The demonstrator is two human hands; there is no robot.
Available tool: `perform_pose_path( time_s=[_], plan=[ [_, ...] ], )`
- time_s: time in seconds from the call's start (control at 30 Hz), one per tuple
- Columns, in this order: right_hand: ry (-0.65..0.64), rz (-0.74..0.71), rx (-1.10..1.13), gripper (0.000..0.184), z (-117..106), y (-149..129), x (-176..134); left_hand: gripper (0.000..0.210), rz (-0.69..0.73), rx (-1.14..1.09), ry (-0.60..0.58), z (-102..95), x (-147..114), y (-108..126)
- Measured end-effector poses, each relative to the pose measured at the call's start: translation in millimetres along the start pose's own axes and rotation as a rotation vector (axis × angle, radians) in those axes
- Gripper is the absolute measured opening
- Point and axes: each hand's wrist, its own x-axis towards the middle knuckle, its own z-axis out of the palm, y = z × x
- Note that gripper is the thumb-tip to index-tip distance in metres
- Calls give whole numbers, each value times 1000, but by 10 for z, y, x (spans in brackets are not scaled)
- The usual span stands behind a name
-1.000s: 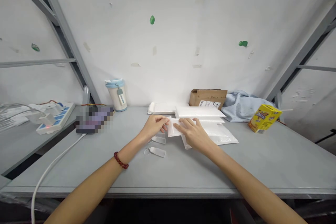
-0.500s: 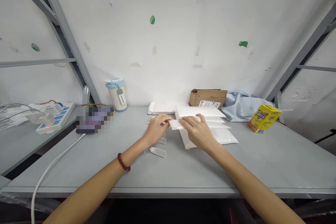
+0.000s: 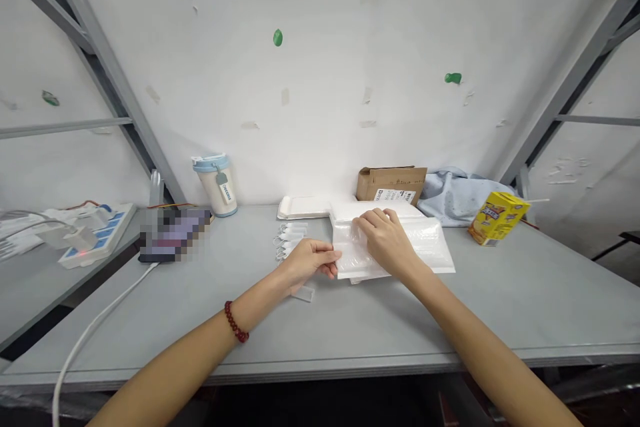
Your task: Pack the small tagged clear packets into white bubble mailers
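A white bubble mailer point(image 3: 430, 247) lies on top of other white mailers in a pile on the grey table. My left hand point(image 3: 313, 259), with a red bead bracelet above the wrist, pinches the mailer's near left corner between thumb and fingers. Over the mailer's middle, my right hand point(image 3: 383, 237) has bent fingers closed on its surface; the fingertips are partly hidden. Several small white tags point(image 3: 293, 230) with string loops lie in a column left of the pile. One pale tag point(image 3: 303, 293) sits partly under my left hand.
Behind the pile are a flat white packet point(image 3: 305, 207), a brown cardboard box point(image 3: 390, 180) and a light blue cloth point(image 3: 450, 197). A yellow drink carton point(image 3: 497, 219) stands to the right. On the left are a tumbler point(image 3: 216, 187), a blurred phone point(image 3: 175, 235) with a cable, and a power strip point(image 3: 100, 240).
Both hands have come slightly nearer the table's front edge, bringing a mailer flat over the near part of the pile. Left fingers shifted from a raised white edge to the near corner.
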Motion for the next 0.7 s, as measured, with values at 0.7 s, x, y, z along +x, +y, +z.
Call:
perform_pose_path(
  time_s=[0.7],
  plan=[
    [-406, 100, -105, 25, 180, 36, 10, 22, -29, -130, -284, 34, 13, -93]
  ],
)
